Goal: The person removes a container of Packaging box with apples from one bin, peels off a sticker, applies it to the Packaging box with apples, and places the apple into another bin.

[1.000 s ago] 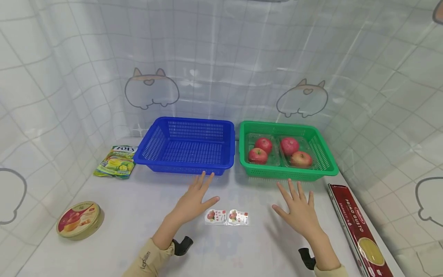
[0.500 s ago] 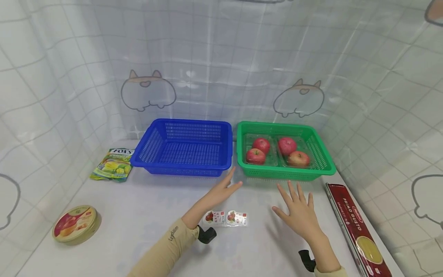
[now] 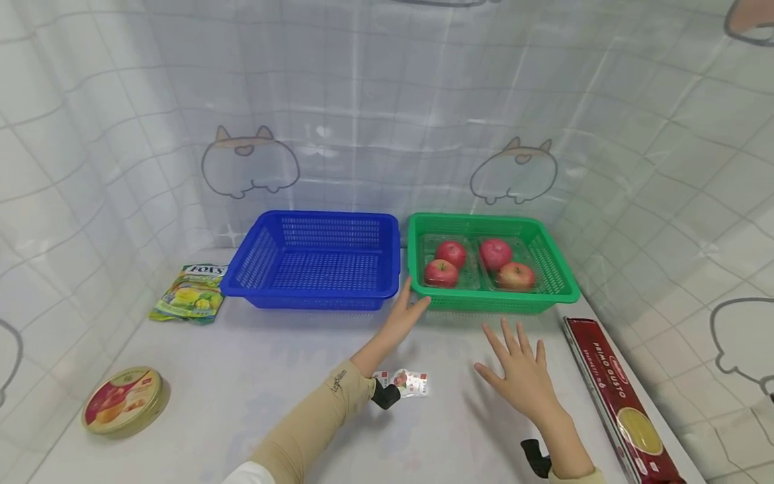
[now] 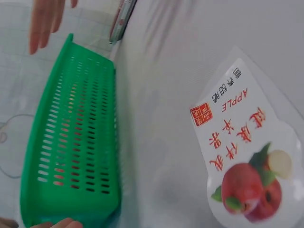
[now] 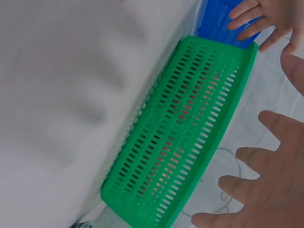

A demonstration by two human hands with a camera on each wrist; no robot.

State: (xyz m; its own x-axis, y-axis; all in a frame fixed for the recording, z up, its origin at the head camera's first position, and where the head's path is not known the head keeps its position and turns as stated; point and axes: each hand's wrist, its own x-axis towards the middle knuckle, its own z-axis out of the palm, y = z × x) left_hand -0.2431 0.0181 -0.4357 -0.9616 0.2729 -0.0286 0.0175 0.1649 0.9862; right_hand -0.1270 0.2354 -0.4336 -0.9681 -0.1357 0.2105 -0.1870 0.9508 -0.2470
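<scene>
My left hand [image 3: 397, 325] reaches to the near left corner of the green basket [image 3: 496, 302], fingers extended. Whether its fingertips touch the rim I cannot tell; they also show at the bottom edge of the left wrist view. Inside the basket, two clear plastic boxes hold red apples [image 3: 496, 254], two in each. My right hand [image 3: 525, 382] hovers above the table in front of the basket, fingers spread, holding nothing. Under the left wrist lie two apple-shaped labels [image 3: 413, 382], one partly covered by the sleeve; one label [image 4: 242, 152] shows large in the left wrist view.
Left of the green basket stands an unfilled blue basket [image 3: 317, 296]. A FOX'S candy bag [image 3: 190, 292] and a round tin [image 3: 123, 401] lie at the left. Along the right edge rests a red spaghetti box [image 3: 619, 400]. A patterned curtain [image 3: 363, 107] encloses the table.
My left hand has moved right and forward, from in front of the blue basket to the green basket's corner. The right hand stays nearly still. The head view has shifted slightly.
</scene>
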